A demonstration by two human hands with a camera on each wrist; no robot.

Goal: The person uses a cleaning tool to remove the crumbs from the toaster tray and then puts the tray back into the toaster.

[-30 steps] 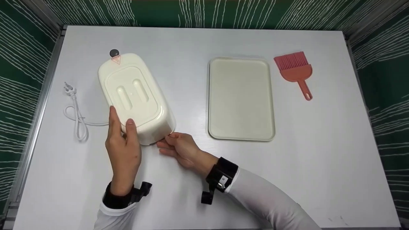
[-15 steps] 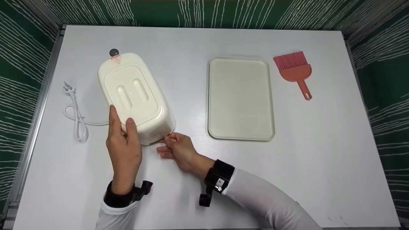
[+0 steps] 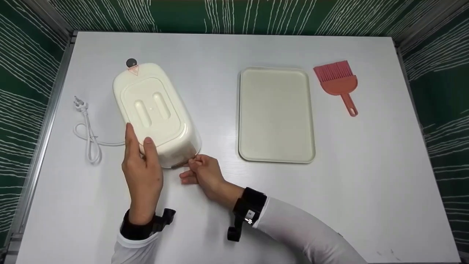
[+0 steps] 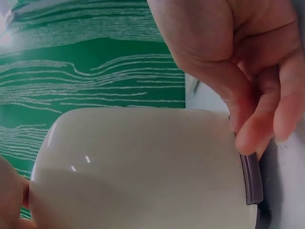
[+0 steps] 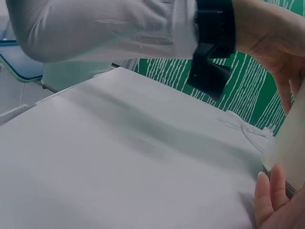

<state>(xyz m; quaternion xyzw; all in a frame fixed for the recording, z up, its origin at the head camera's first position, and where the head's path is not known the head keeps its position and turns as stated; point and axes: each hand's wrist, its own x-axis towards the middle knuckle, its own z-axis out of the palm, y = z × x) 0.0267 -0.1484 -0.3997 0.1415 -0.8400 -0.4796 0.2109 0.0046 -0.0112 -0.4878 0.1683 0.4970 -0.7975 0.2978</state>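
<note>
A cream toaster (image 3: 152, 108), its top marked by two long recesses, stands angled on the left of the table. My left hand (image 3: 142, 176) grips its near left corner, the thumb on the top edge and the fingers along the side. At the base of its near end, my right hand (image 3: 209, 176) pinches the dark brown edge of a crumb tray (image 4: 251, 181) between thumb and index finger. The other right fingers hang loosely beside it. Most of this tray is hidden under the toaster.
A pale green flat tray (image 3: 276, 113) lies right of the toaster. Farther right is a small red brush (image 3: 339, 82). The toaster's white power cord (image 3: 88, 135) lies looped at the left, and the white table (image 3: 366, 176) ends at metal-framed edges.
My right hand has shifted slightly toward me, and more of the crumb tray's brown edge shows at the toaster's base. My left hand stays on the toaster, which has not moved.
</note>
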